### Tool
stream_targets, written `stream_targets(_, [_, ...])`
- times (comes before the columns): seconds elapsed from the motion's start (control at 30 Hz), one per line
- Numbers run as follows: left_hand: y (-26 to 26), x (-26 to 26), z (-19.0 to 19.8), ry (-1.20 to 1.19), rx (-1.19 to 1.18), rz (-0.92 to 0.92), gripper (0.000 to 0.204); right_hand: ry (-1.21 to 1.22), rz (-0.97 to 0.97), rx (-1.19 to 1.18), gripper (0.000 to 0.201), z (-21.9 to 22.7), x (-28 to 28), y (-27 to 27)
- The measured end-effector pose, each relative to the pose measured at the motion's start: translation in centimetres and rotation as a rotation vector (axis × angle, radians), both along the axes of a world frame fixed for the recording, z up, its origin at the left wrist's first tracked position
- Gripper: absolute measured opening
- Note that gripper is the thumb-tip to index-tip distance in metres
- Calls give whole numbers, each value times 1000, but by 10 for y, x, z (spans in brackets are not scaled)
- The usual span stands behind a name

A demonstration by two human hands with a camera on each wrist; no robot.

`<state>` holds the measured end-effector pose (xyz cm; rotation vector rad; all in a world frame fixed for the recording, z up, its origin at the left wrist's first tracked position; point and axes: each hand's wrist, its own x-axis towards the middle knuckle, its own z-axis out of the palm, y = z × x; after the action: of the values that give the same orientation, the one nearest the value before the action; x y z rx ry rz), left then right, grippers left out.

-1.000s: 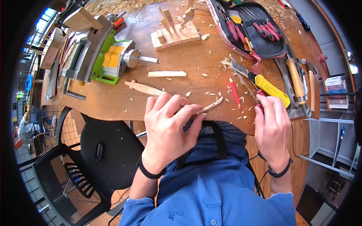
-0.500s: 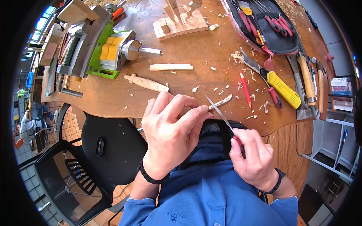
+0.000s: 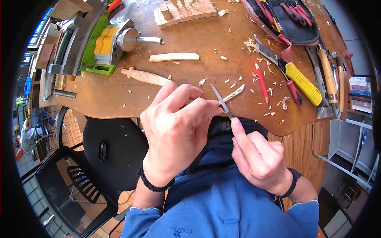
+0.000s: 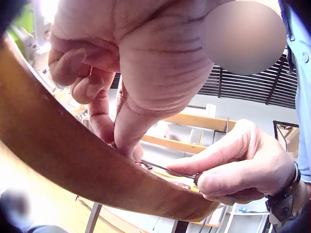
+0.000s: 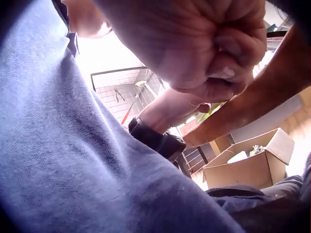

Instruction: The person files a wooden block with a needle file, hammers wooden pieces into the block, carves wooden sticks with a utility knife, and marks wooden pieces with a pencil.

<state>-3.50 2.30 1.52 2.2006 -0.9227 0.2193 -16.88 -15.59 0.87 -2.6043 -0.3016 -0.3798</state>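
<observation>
In the head view my left hand (image 3: 174, 123) pinches a slim carved piece of wood (image 3: 233, 94) between thumb and fingers. Its pale tip sticks out to the right over the table edge; the rest is hidden by the hand. My right hand (image 3: 260, 156) holds a small file (image 3: 221, 100), its tapered metal blade pointing up and left. The blade crosses the wood just beside my left fingertips, and my right index finger lies along it. From the left wrist, the right hand (image 4: 238, 165) shows gripping the file's dark red handle near the table edge.
A green and grey vise (image 3: 111, 43) stands at left. A knife-shaped wooden piece (image 3: 147, 76) and a flat strip (image 3: 174, 57) lie near the left hand. To the right are a red pencil (image 3: 262, 83), a yellow utility knife (image 3: 302, 83), scattered shavings and a tool case (image 3: 297, 27).
My right hand has come from the tools at right, bringing the file over to the wood. Its index finger now stretches along the blade. The left hand keeps its pinch.
</observation>
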Motion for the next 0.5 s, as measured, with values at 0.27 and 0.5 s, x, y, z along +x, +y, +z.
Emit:
stream_targets(0.27, [-2,-4,1,-21,32,38,20,8,3,-25,60,0,-13,-2])
stream_targets(0.5, [-3,-4,4,-42,69,47,19,-7,-4,22,58,0,-2,-1])
